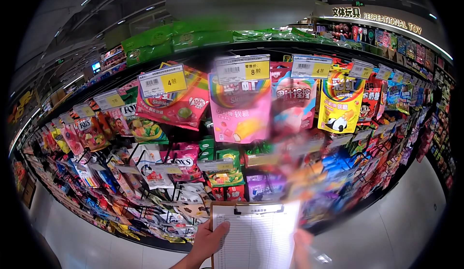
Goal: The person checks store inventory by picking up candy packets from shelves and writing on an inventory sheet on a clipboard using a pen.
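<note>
Your left hand point(211, 239) has its grip clamped on the left edge of a brown clipboard point(223, 203), thumb lying over the front. Your right hand point(303, 244) is blurred at the board's right edge; you cannot tell whether its grip is closed on it. The clipboard sits low in front of you, its black clip point(258, 209) on top of a ruled sheet point(256, 237); the short Chinese heading is too small to read surely.

Beyond it, bagged sweets hang in rows on a display rack. In the top row, you can read "Skittles" and "100%" on a red bag point(181, 108), under a price tag point(163, 81) marked 4.00. Next to it hangs a pink Skittles pouch point(240, 116) reading "软糖", with an 8.80 tag point(242, 69) above. Further right, a 4.50 tag point(311, 67) hangs near a yellow Skittles pouch point(340, 102) with a panda picture. "FOX'S" shows on a pink bag point(183, 162) lower down and on a red bag at left point(90, 132). At upper right, a lit sign point(377, 21) reads "文体玩具 RECREATIONAL TOY".
</note>
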Motion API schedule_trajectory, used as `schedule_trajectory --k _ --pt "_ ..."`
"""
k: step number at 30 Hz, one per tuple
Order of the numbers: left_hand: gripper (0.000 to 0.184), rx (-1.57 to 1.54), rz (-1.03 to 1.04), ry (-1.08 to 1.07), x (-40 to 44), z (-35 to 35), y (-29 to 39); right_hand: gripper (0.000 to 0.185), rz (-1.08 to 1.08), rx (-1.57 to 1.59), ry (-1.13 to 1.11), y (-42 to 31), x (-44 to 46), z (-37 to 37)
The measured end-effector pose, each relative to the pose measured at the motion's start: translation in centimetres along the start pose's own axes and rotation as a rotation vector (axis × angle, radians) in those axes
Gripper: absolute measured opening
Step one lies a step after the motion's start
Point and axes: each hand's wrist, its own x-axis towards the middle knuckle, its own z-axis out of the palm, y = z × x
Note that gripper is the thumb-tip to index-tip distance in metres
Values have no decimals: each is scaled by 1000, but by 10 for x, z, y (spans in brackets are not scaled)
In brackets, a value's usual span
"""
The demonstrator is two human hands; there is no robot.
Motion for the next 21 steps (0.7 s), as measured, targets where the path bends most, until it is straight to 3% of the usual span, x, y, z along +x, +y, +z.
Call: schedule_trajectory --k 10,21 --pt "26 101 -76 67 -16 7 -12 22 34 -10 -8 0 -7 -16" --pt "32 -11 -112 57 -28 7 -24 22 100 -60 -52 10 -12 -33"
